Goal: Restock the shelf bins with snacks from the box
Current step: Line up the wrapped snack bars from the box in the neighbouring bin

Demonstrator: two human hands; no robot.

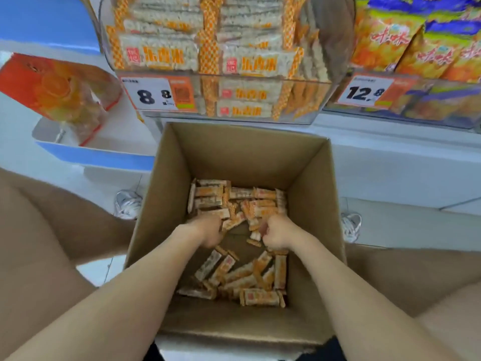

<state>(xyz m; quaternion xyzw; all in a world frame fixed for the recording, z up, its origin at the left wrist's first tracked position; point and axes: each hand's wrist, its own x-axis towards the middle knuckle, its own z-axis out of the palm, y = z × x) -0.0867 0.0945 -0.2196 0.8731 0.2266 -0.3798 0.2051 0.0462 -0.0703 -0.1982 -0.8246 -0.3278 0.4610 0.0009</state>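
Both hands work deep inside a cardboard box [234, 152] on a shop floor, a little apart: the left hand [205, 230] has its fingers curled down into the far heap of snack bars [234, 201], and the right hand [276, 233] is balled round a few bars at the heap's edge, each apparently closing on a handful so that more goes up in one lift. The orange-and-white bars lie loose on the box bottom in two drifts, one ahead of the hands and one nearer the person, with bare cardboard between, which suggests much of the stock is already out. The box stands between the person's bent knees, directly under the clear shelf bin [234, 119] piled with the same bars, keeping the lift short. A price label [153, 93] reading 8.8 marks that bin; the neighbouring bin [416, 113] on the right holds bagged crisps.
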